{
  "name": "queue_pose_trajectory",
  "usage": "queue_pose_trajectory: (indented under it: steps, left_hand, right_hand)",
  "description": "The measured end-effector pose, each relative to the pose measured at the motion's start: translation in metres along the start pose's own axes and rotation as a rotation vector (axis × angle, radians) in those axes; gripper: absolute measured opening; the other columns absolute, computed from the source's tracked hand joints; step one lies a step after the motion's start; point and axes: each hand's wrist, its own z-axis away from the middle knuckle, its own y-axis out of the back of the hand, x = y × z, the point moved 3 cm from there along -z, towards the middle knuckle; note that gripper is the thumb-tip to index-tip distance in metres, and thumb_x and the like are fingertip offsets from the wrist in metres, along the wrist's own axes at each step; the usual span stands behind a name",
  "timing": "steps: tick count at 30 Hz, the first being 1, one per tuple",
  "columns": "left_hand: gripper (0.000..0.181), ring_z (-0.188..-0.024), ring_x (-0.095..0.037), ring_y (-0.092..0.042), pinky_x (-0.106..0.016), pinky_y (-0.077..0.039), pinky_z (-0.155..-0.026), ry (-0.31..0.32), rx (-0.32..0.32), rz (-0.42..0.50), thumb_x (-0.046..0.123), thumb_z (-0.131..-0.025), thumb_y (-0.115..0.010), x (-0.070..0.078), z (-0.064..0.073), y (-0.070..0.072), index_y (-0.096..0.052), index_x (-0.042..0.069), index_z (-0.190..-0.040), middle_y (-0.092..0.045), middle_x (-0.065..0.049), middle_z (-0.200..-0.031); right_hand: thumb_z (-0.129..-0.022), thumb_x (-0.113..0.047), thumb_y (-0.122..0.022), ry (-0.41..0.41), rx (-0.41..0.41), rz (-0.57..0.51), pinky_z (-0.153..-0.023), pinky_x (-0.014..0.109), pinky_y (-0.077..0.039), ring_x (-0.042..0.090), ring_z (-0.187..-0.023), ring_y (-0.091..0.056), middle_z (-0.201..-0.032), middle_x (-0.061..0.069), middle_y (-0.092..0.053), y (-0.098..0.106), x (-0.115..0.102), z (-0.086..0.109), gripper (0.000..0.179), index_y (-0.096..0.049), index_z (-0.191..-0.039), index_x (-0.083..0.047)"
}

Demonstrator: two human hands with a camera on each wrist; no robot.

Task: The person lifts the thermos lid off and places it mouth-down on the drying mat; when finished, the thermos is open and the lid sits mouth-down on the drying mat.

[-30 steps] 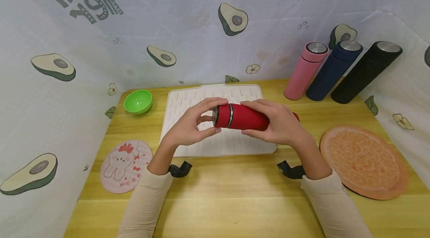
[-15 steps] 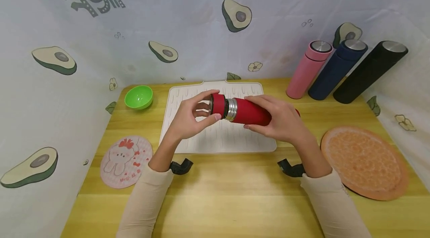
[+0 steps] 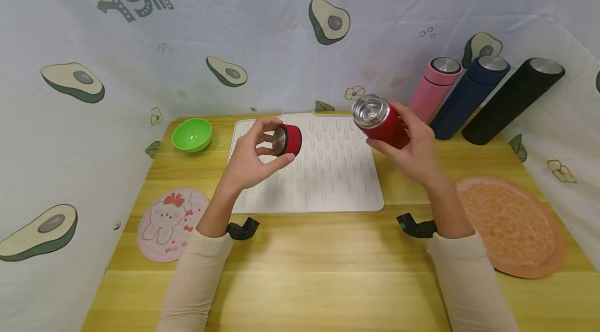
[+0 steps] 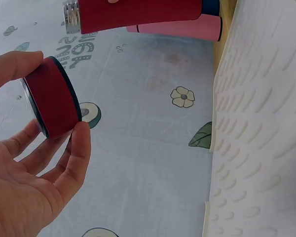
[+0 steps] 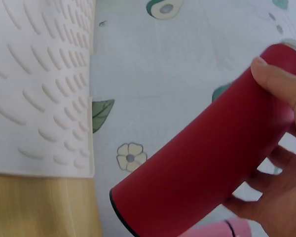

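My left hand (image 3: 248,161) pinches the red lid (image 3: 292,140) of a thermos, its silver top facing left, above the white ridged mat (image 3: 328,175). In the left wrist view the lid (image 4: 52,98) sits between thumb and fingertips. Over the mat's right back corner, my right hand (image 3: 414,147) grips the red thermos (image 3: 386,126). Its steel mouth is uncovered and faces up toward me. The right wrist view shows the thermos body (image 5: 202,158) tilted, with fingers curled round its upper part. Lid and thermos are well apart.
Pink (image 3: 433,89), navy (image 3: 469,97) and black (image 3: 513,102) thermoses stand at the back right. A green bowl (image 3: 192,135) is at the back left. A rabbit-print round mat (image 3: 164,233) lies left, an orange round mat (image 3: 515,228) right. A patterned cloth hangs behind.
The lid came off the thermos. My left hand moved slightly left with the lid, while my right hand carried the thermos right and up, turning its mouth toward me.
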Motion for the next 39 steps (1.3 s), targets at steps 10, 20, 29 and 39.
queue_pose_trajectory:
  steps: [10,20,29,39]
  left_hand:
    - [0.067,-0.104,-0.026,-0.062,-0.045,-0.060,-0.087,0.145,0.080,-0.226,0.023,-0.083,-0.087,-0.038,0.015,0.033,-0.058,0.018,-0.144,-0.064,-0.006,-0.134]
    - [0.070,-0.106,-0.035,-0.060,-0.043,-0.056,-0.087,0.410,0.038,-0.397,0.012,-0.084,-0.083,-0.079,0.034,0.056,-0.053,0.006,-0.146,-0.059,-0.019,-0.140]
    - [0.074,-0.135,-0.043,-0.053,-0.057,-0.048,-0.111,0.523,-0.090,-0.424,0.009,-0.089,-0.077,-0.100,0.040,0.053,-0.042,0.005,-0.154,-0.050,-0.026,-0.151]
    - [0.073,-0.144,-0.041,-0.045,-0.057,-0.042,-0.117,0.501,-0.069,-0.428,0.012,-0.093,-0.074,-0.108,0.038,0.048,-0.039,0.005,-0.157,-0.045,-0.023,-0.157]
  right_hand:
    - [-0.098,-0.029,-0.071,-0.451,0.011,-0.187,-0.123,0.052,-0.034,0.032,-0.152,-0.036,-0.166,0.000,-0.034,0.013,0.047,-0.019,0.080,-0.023,-0.162,-0.040]
    - [-0.099,-0.032,-0.069,-0.513,0.101,-0.296,-0.127,0.046,-0.030,0.022,-0.152,-0.035,-0.165,-0.005,-0.036,-0.015,0.074,-0.045,0.077,-0.025,-0.161,-0.041]
    - [-0.100,-0.033,-0.067,-0.545,0.155,-0.291,-0.128,0.042,-0.027,0.020,-0.155,-0.030,-0.166,-0.005,-0.034,-0.018,0.088,-0.055,0.076,-0.023,-0.162,-0.040]
    - [-0.102,-0.040,-0.063,-0.589,0.114,-0.239,-0.129,0.044,-0.024,0.020,-0.158,-0.024,-0.169,-0.004,-0.027,-0.019,0.092,-0.057,0.077,-0.016,-0.163,-0.035]
